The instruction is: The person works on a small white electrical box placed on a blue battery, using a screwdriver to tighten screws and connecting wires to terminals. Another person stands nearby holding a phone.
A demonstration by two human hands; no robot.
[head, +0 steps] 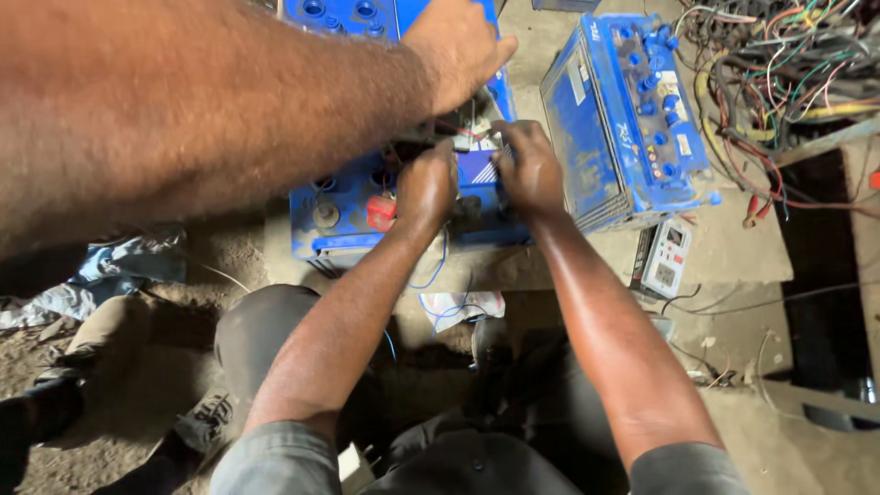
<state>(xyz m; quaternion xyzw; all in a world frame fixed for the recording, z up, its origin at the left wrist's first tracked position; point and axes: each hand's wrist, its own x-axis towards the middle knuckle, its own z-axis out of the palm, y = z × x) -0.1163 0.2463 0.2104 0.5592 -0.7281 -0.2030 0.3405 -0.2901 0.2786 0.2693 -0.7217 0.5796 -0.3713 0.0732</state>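
A blue battery (341,223) with a red terminal cap (380,213) stands on the ground in front of me. My left hand (426,188) is curled over its top, fingers closed on a small dark part beside the red cap. Close to its right, my right hand (532,170) pinches the same dark cluster of parts and thin wires. What exactly sits under the fingers is hidden. Another person's arm comes in from the upper left, and that hand (458,46) rests on the far end of the battery.
A second blue battery (623,119) lies tilted on a slab to the right. A small white meter (665,258) stands by it. Tangled coloured wires (779,64) fill the upper right. Cloth (119,266) and shoes (197,426) lie at the left.
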